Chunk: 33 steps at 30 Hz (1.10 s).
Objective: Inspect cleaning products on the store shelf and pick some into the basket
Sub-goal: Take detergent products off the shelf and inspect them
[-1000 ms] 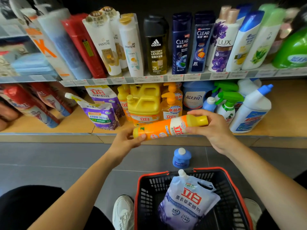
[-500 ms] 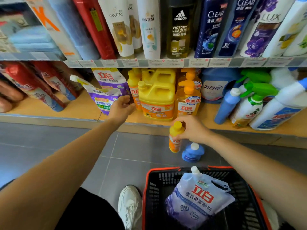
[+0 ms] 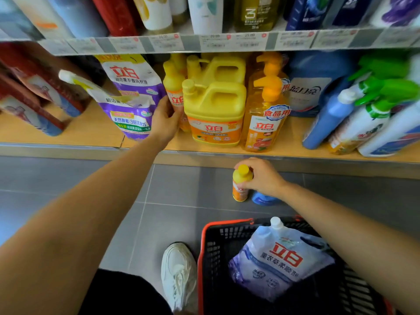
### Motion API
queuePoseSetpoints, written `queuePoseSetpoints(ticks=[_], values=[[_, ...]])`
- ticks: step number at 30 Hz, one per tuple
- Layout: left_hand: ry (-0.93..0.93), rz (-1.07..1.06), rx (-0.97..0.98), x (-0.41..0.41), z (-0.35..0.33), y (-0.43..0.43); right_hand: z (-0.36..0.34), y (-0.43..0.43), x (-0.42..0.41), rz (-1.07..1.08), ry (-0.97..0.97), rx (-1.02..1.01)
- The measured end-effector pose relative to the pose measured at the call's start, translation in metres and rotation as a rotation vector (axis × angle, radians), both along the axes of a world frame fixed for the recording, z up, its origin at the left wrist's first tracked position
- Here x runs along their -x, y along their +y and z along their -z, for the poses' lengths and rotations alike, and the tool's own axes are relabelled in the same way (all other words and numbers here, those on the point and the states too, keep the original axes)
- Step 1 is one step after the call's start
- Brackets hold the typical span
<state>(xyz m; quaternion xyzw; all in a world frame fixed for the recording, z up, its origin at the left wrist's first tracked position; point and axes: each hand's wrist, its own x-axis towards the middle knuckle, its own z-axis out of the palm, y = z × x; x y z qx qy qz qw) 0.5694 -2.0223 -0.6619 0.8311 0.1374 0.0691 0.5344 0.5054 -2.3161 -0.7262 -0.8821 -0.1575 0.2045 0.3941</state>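
Below the shelf (image 3: 91, 130), right hand (image 3: 263, 178) grips an upright orange bottle (image 3: 239, 189).

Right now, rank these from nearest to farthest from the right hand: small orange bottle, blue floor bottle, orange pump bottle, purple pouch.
1. Small orange bottle, gripped by the right hand.
2. Blue bottle, on the floor under it.
3. Orange pump bottle, on the shelf above.
4. Purple pouch, shelf, far left.

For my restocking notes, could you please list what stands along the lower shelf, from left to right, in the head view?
Red packs, purple pouch, yellow jug, orange pump bottle, blue jug, green-topped spray bottles.
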Motion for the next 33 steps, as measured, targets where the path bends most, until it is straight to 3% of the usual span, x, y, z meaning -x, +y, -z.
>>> queuePoseSetpoints(ticks=[4,8,13,16,21,26,33], values=[[-0.036,-0.088,-0.253,0.011,0.013,-0.003,0.000,-0.004,0.006,-0.016,-0.012,0.047],[-0.062,-0.155,-0.315,0.023,0.017,-0.006,-0.012,-0.002,0.010,-0.034,-0.073,0.084],[-0.087,-0.170,-0.172,0.037,0.020,-0.001,-0.067,0.028,-0.003,-0.045,-0.604,-0.003],[-0.134,-0.174,-0.154,0.040,0.016,-0.005,-0.102,0.050,-0.024,-0.053,-0.858,0.103],[-0.140,-0.117,-0.104,0.034,0.007,-0.008,-0.122,0.068,-0.050,-0.148,-0.880,0.470],[-0.094,-0.117,-0.149,0.035,-0.001,-0.002,-0.116,0.068,-0.049,-0.134,-0.925,0.492],[-0.069,0.092,-0.285,0.068,-0.036,0.004,-0.127,0.072,-0.049,-0.132,-0.838,0.487]])
